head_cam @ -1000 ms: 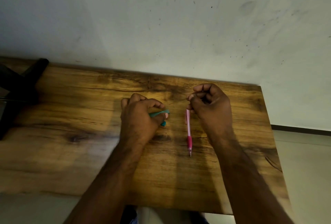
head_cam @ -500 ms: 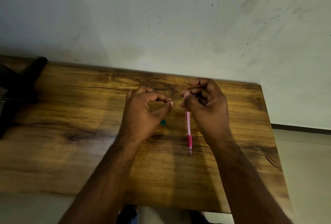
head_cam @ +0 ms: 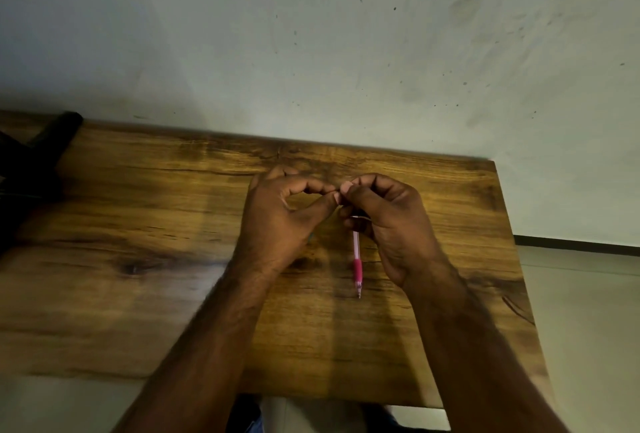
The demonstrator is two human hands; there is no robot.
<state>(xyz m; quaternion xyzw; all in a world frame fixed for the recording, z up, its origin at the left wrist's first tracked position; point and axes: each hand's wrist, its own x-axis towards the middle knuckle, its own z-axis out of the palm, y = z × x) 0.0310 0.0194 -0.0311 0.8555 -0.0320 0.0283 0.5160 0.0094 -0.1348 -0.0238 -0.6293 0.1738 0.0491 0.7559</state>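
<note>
Keeping both wrists low over the surface [head_cam: 138,225] should steady this fine work. The left hand [head_cam: 277,221] and right hand [head_cam: 388,221] meet fingertip to fingertip, pinched tight (whatever sits between is too small to tell), above the pink pen [head_cam: 356,259] lying there.

Bare, lightly haired forearms [head_cam: 214,328], left hand [head_cam: 277,221], right hand [head_cam: 388,221], blue cloth [head_cam: 254,424] at the lap.
</note>
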